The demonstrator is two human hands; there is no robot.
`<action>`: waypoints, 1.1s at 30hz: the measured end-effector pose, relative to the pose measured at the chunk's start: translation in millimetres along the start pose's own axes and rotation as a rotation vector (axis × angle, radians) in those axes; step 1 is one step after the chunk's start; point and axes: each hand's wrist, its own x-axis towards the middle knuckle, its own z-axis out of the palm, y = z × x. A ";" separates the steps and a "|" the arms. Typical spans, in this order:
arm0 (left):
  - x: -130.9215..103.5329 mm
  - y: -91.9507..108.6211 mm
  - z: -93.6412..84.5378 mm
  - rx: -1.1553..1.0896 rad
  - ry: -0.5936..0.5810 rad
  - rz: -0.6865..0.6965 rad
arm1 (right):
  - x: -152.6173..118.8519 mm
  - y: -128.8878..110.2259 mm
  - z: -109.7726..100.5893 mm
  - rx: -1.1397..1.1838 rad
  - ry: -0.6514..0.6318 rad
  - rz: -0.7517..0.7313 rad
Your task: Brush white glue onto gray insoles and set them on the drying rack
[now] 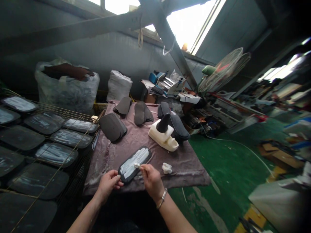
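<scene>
A dark oblong pad (133, 161) lies slantwise on the cloth-covered table, its top streaked with white paste. My left hand (109, 183) pinches the pad's near left end between thumb and fingers. Closed round a short brush-like applicator (137, 165), my right hand (152, 180) rests its white-coated tip on the paste near the pad's middle. Right of that hand sits a crumpled white lump (167, 168). Beyond it lies a white plastic container (161, 137) with a black cone (164, 123) on top.
Fanned stacks of dark pads (112, 127) stand along the table's far side. To the left, a wire rack (73, 111) carries several white-streaked pads. Large bags (68, 92) stand behind, near a blue machine (156, 77) and a fan (222, 71). Green floor (218, 161) lies right.
</scene>
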 end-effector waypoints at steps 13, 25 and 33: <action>-1.4 1.8 1.3 0.021 0.014 -0.004 | -7.6 8.6 -1.4 0.150 0.178 0.310; -0.2 2.4 2.4 0.038 0.008 -0.027 | 9.4 50.7 -26.1 -0.030 0.288 0.242; -0.3 4.5 3.3 0.011 0.018 -0.039 | -4.0 12.3 -6.7 -0.044 -0.009 -0.075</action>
